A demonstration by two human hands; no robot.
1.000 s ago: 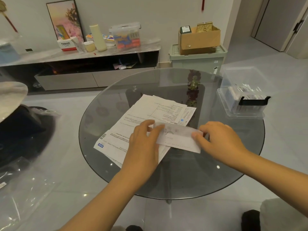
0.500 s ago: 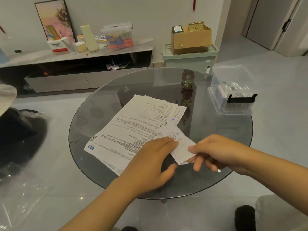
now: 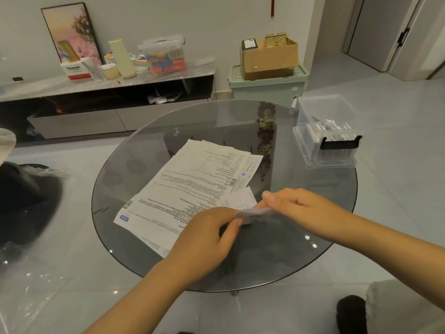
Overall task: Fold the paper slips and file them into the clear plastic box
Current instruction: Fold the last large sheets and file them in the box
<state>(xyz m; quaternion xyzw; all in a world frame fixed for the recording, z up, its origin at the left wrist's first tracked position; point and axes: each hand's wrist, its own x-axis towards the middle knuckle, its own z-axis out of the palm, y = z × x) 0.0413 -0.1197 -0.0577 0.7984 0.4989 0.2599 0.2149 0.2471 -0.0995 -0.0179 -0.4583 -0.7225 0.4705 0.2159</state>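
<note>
Here, in the head view, we see both hands meeting over the near part of the round smoked-glass table [image 3: 144, 150]. Our left hand [image 3: 204, 237] pinches one end of a small white paper slip [image 3: 254, 213], blurred and already partly doubled over, while our right hand [image 3: 296, 210] pinches the other end, thumb on top. The slip is held just above the glass, beside the near corner of the loose stack of printed white sheets [image 3: 192, 184] lying at the table's middle, with a further small white receipt [image 3: 240, 198] showing just behind the hands. The clear plastic box with a black clip handle [image 3: 327, 141] stands at the far right edge of the table, well apart from the hands, its lid tilted open behind it and folded slips already standing inside.

We judge the step in hand to be folding. To do it well, we would match the slip's edges before creasing, press the fold flat against the glass with a fingertip, and keep the packet narrow enough to stand among those already filed.
</note>
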